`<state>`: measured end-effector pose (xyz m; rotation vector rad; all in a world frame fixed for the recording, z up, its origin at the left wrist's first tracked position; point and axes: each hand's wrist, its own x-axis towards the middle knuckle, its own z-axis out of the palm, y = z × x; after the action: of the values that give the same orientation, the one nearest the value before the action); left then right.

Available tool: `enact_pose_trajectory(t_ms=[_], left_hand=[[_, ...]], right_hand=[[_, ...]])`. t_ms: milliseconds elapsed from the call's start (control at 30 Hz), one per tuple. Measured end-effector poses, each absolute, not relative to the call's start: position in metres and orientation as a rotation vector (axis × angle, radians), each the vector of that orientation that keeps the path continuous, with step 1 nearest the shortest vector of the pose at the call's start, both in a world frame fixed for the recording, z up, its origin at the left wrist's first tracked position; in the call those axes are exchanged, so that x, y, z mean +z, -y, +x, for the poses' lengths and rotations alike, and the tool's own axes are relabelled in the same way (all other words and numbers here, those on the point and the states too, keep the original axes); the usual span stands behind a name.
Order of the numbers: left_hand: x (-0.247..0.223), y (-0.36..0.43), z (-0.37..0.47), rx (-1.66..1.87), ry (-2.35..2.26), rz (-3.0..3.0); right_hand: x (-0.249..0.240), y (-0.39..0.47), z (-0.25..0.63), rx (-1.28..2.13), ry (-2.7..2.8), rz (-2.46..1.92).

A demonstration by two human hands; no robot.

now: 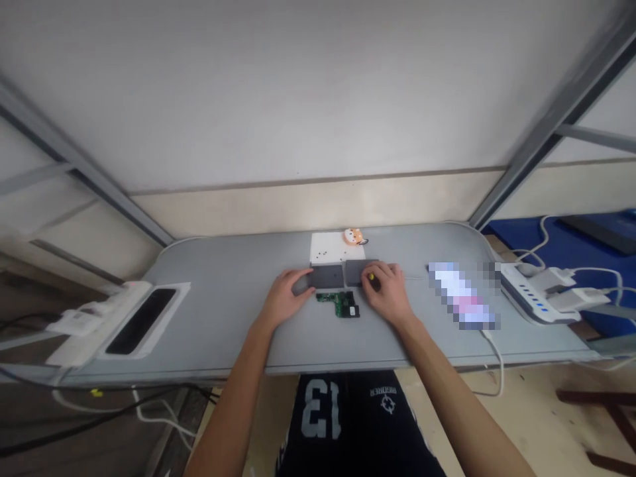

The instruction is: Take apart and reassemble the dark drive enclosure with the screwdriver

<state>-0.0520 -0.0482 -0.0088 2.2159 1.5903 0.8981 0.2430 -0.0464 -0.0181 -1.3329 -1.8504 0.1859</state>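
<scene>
My left hand (pixel 287 297) grips the left end of a dark grey rectangular case part (pixel 328 277), thumb and fingertips at its near and far corners. Against that part's right end lies a second dark grey flat piece (pixel 354 271), partly covered by my right hand (pixel 388 290). The right fingers are closed around what looks like a screwdriver (pixel 371 277); its yellow and black end shows between them, and a thin rod sticks out to the right. Just in front of the grey pieces lies a green circuit board (pixel 338 302) with black parts.
Behind the pieces, a white sheet (pixel 324 246) carries several tiny dark bits and an orange-and-white animal-faced item (pixel 353 236). A blurred-out phone (pixel 462 295) and a power strip (pixel 536 295) lie right. At left are a dark phone-like slab (pixel 142 321) and another strip (pixel 94 324).
</scene>
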Motion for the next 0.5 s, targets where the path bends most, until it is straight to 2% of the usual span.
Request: enact_pose_trajectory(t_ms=[500], left_hand=[[-0.0080,0.0458,-0.0525,0.930,-1.546,2.237]], right_hand=[[-0.0144,0.0482,0.2419,0.218,1.842,-1.396]])
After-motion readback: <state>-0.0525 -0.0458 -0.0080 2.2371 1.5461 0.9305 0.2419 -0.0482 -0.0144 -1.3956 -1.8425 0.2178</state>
